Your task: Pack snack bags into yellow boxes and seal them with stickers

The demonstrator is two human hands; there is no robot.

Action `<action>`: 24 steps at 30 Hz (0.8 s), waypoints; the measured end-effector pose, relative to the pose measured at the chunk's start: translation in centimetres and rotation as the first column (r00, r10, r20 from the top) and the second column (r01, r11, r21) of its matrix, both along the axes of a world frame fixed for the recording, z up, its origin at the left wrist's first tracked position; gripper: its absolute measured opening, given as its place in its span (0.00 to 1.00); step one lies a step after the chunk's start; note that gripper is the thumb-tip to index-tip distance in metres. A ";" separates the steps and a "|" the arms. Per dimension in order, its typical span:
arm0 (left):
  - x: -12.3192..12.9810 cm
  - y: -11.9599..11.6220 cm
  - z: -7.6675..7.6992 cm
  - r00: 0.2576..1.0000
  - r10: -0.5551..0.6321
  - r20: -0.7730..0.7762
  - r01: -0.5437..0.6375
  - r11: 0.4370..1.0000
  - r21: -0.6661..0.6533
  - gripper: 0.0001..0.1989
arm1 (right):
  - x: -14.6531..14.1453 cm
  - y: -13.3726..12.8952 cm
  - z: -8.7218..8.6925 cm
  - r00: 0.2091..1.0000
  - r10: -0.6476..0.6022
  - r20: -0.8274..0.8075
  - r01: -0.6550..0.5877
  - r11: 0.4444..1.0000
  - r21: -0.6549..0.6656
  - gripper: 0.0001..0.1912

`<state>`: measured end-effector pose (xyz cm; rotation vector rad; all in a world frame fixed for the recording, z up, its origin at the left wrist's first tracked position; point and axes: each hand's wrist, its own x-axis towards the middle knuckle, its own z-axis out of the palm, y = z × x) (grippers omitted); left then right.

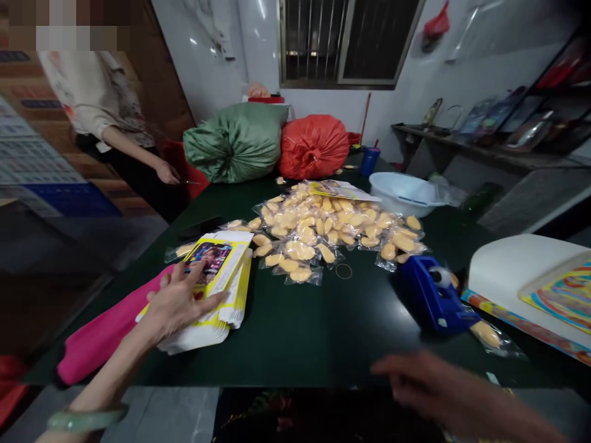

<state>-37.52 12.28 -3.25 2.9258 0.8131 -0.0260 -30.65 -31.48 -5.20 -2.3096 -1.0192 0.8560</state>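
Observation:
My left hand [178,301] rests with spread fingers on a stack of flat yellow and white printed packages [235,289] at the table's left. A green bangle is on that wrist. Blurred by motion, my right hand [420,381] is over the table's front edge at the lower right, touching nothing that shows; its finger shape is smeared. Beyond the hands lies a pile of small wrapped yellow pieces [305,227], with one flat printed package [341,190] on top. A blue tape dispenser [438,295] stands right of the pile.
A pink roll [115,326] lies left of the stack. Green [249,141] and red [314,147] sacks, a blue cup [369,161] and a white basin [401,191] stand at the back. White printed packaging [517,264] is at right. Another person [96,98] stands at left holding something thin.

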 end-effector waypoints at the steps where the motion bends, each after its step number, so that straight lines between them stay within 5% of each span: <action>1: -0.1 0.0 -0.2 1.000 0.007 0.013 -0.008 1.000 0.010 0.43 | 1.9 0.6 0.9 1.000 -0.009 0.008 0.009 1.000 0.028 0.17; 5: -0.2 -0.1 -0.5 0.998 0.055 0.007 -0.055 0.998 0.023 0.40 | 11.2 4.4 3.0 0.944 -0.182 0.275 0.116 0.964 0.239 0.17; 9: -0.2 0.3 -0.8 0.997 0.075 0.011 -0.075 0.997 0.020 0.41 | 20.0 9.6 3.6 0.681 -0.402 0.612 0.250 0.913 0.322 0.16; 12: -0.5 0.5 -1.2 0.998 0.051 0.047 -0.052 0.999 0.014 0.41 | 24.8 13.1 3.7 0.575 -0.439 0.691 0.355 0.894 0.273 0.19; 19: -1.1 1.6 -2.3 0.982 0.081 0.173 -0.075 0.996 -0.038 0.42 | 32.6 17.2 2.6 0.575 -0.440 0.689 0.467 0.869 0.165 0.30; 24: -1.6 3.5 -5.5 0.950 0.060 0.308 -0.066 0.998 0.009 0.41 | 36.2 17.2 2.7 0.657 -0.388 0.647 0.475 0.879 0.044 0.35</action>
